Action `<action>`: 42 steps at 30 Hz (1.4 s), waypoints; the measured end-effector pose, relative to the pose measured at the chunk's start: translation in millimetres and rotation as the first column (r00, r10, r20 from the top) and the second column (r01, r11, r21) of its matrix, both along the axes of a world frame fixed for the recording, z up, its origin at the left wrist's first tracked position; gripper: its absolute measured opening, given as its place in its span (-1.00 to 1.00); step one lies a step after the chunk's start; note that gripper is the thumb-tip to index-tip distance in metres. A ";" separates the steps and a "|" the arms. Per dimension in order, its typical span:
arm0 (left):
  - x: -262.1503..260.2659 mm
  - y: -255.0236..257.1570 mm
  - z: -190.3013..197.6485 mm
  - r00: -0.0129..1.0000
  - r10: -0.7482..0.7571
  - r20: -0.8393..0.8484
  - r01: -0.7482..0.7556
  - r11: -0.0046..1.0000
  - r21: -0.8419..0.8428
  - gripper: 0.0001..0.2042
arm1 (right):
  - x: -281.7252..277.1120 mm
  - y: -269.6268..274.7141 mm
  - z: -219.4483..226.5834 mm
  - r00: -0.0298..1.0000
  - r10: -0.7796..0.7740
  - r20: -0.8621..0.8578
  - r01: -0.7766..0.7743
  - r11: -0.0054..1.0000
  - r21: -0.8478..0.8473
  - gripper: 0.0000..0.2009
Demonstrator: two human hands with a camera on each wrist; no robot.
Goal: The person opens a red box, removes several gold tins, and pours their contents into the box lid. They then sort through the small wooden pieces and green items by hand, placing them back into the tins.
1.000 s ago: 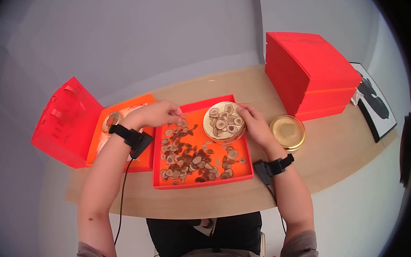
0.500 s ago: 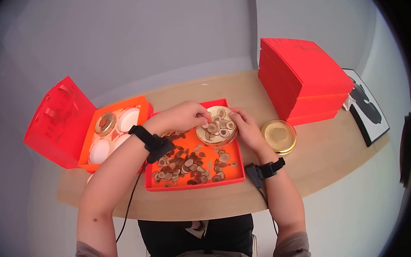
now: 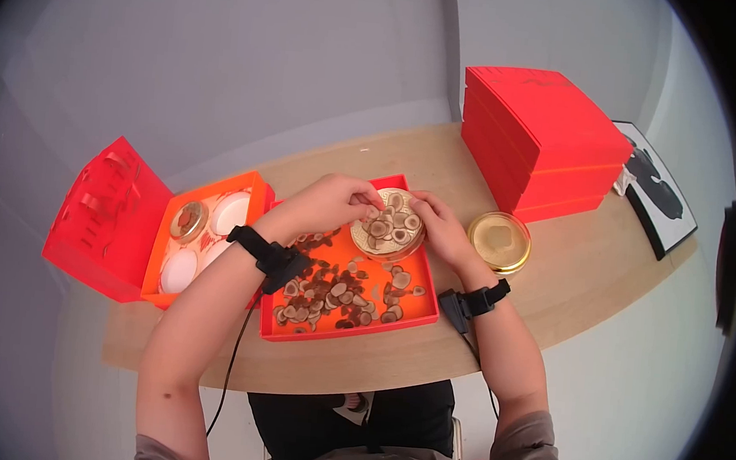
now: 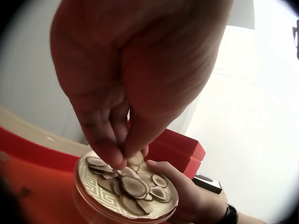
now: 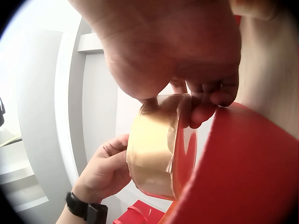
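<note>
Over the orange-lined tray [image 3: 351,337] is a round gold-patterned container [image 3: 372,243] topped with brown-rimmed slices [image 4: 133,186]. My left hand [image 3: 331,203] pinches a pale slice [image 4: 135,159] between thumb and fingers at the container's far-left side. From the right, my right hand [image 3: 444,232] grips the container's rim and side; the right wrist view shows its gold wall [image 5: 152,149] between thumb and fingers. Many loose slices [image 3: 328,292] lie scattered in the tray.
An open red box [image 3: 109,218] with round white containers [image 3: 179,271] and a jar [image 3: 188,221] stands left. Right of the tray are a gold round lid or tin [image 3: 499,240], stacked red boxes [image 3: 539,148] and a framed picture [image 3: 660,197].
My left hand has moved right, from the tray's far-left corner to the container, where it holds a slice. My right hand has kept its grip on the container.
</note>
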State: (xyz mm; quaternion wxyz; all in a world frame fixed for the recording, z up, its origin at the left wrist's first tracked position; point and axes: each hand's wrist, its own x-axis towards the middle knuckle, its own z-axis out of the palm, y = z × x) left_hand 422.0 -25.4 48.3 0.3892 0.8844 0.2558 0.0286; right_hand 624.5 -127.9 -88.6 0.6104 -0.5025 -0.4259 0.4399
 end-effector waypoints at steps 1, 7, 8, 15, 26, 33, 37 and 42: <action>2.5 0.4 -4.2 1.000 0.002 0.002 -0.002 1.000 0.000 -0.77 | -0.1 -0.5 0.9 1.000 0.002 0.002 -0.002 1.000 0.000 -0.56; 7.5 1.4 -20.6 0.994 -0.038 0.098 0.014 0.971 0.240 -0.72 | -0.1 -1.8 3.5 1.000 -0.017 0.020 0.018 1.000 -0.012 -0.57; 6.5 0.0 -21.4 0.989 -0.056 0.138 0.014 0.956 0.293 -0.73 | -1.4 -4.4 8.1 0.999 -0.017 0.035 0.018 0.999 -0.026 -0.57; 1.0 -17.8 -15.2 0.997 -0.076 -0.013 0.075 0.916 0.393 -0.72 | -1.8 -3.8 6.8 1.000 -0.009 0.022 0.009 1.000 -0.004 -0.60; -0.1 -1.1 -30.6 0.992 -0.118 0.052 0.086 0.907 0.412 -0.78 | -2.7 -4.2 7.2 0.999 -0.012 0.033 0.013 1.000 -0.011 -0.59; -10.6 5.5 -13.8 0.993 0.029 0.114 -0.078 0.893 0.444 -0.83 | 1.8 0.2 -1.9 0.999 0.027 -0.028 -0.027 0.999 0.023 -0.57; -41.3 38.7 -24.2 0.975 0.194 0.106 -0.221 0.894 0.389 -0.82 | -1.1 -1.5 1.3 1.000 0.007 -0.022 -0.007 1.000 -0.006 -0.58; -67.9 60.0 -54.9 0.842 0.321 -0.433 -0.142 0.907 0.397 -0.75 | -3.7 -3.7 6.3 1.000 -0.010 0.014 0.010 1.000 -0.019 -0.59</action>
